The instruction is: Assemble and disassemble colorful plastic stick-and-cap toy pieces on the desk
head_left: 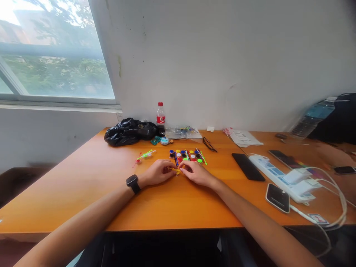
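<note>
Between my hands, low over the wooden table, is a small yellow-lidded pot (178, 172) with a thin yellow strip beside it. My left hand (159, 171), below a black watch (132, 183), closes its thumb and fingers on the pot's left side. From the right, my right hand (197, 172) pinches at the pot's edge; its fingertips partly cover the contact. Just beyond stand rows of small pots (183, 155) with coloured lids, and thin coloured plastic sticks lie across them. Several more sticks (146, 154) and pots lie to the left.
Along the wall are a black plastic bag (125, 132), a cola bottle (160, 116) and clear packaging (183, 131). Glasses (209, 145) lie behind the pots. On the right are a black phone (247, 167), a power strip (274, 176) with cables, and a large water bottle (313, 116).
</note>
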`<state>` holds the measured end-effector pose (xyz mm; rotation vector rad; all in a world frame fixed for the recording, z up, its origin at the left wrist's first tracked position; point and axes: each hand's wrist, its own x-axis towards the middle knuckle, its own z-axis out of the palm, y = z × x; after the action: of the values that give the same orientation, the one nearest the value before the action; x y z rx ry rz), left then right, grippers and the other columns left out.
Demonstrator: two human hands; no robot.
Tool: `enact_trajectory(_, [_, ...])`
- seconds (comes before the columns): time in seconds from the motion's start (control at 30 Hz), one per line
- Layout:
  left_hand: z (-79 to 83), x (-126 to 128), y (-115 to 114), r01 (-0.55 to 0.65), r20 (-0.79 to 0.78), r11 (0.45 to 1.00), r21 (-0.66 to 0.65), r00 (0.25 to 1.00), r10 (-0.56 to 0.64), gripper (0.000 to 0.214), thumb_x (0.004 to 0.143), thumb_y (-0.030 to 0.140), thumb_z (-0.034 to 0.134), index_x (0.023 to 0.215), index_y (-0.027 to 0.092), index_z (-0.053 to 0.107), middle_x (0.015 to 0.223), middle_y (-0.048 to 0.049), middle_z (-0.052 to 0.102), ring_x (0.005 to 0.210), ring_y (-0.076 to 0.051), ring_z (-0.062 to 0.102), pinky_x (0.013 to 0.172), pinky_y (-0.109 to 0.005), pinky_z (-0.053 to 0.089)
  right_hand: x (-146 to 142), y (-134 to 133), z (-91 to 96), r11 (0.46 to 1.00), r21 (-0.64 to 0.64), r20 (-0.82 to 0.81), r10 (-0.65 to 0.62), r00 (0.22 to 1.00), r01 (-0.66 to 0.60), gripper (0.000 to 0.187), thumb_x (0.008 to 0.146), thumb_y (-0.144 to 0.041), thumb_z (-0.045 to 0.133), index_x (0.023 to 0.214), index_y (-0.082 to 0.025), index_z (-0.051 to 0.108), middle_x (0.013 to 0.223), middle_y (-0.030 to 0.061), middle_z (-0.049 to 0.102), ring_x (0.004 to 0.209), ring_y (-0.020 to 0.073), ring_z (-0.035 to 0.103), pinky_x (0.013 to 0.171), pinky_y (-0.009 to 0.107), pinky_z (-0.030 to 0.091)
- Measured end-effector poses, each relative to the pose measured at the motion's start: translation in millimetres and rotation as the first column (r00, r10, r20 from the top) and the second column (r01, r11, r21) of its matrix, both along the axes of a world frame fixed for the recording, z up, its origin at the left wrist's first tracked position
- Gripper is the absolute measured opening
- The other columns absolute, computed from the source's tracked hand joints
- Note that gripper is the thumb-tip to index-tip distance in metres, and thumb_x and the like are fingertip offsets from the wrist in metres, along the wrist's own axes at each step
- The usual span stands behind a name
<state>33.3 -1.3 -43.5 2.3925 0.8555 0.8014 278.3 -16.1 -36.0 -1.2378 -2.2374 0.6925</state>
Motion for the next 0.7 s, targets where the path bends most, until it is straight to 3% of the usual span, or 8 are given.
enact_trajectory(0.23, [1.9, -1, -2, -0.013, 0.015, 1.000, -0.002, 1.000, 0.013, 0.025, 0.100, 0.038, 0.064, 0.110, 0.020, 0.078, 0.094, -0.0046, 0.077, 0.076, -0.015, 0.064, 0.072, -0.024, 0.048, 2, 3, -2.1, 0.999, -0.034, -0.008, 0.018, 1.000, -0.018, 0.019, 0.099, -0.034, 0.060, 0.103, -0.021, 0.074, 0.073, -0.0012, 0.063, 0.064, 0.0145, 0.052, 0.060, 0.026, 0.034])
enact_trajectory(0.37, [7.2, -2, -3, -0.002, 0.022, 0.999, -0.048, 1.000, 0.003, 0.034, 0.105, 0.044, 0.056, 0.111, 0.019, 0.077, 0.093, -0.0046, 0.076, 0.074, -0.014, 0.061, 0.068, -0.024, 0.046, 2, 5, -3.2, 0.999, -0.049, -0.027, 0.016, 1.000, -0.017, 0.020, 0.098, -0.035, 0.061, 0.100, -0.020, 0.075, 0.071, -0.0012, 0.060, 0.064, 0.0143, 0.049, 0.059, 0.026, 0.033])
enact_trajectory(0.7, [24.6, -5, -9, -0.070, 0.009, 0.996, -0.054, 0.997, 0.071, 0.040, 0.109, 0.044, 0.044, 0.119, 0.019, 0.073, 0.105, -0.0062, 0.078, 0.087, -0.019, 0.067, 0.080, -0.028, 0.052, 1, 6, -0.2, 0.992, -0.127, -0.049, 0.003, 0.999, -0.009, 0.024, 0.096, -0.039, 0.063, 0.097, -0.018, 0.075, 0.067, -0.0016, 0.055, 0.063, 0.0143, 0.046, 0.058, 0.026, 0.032])
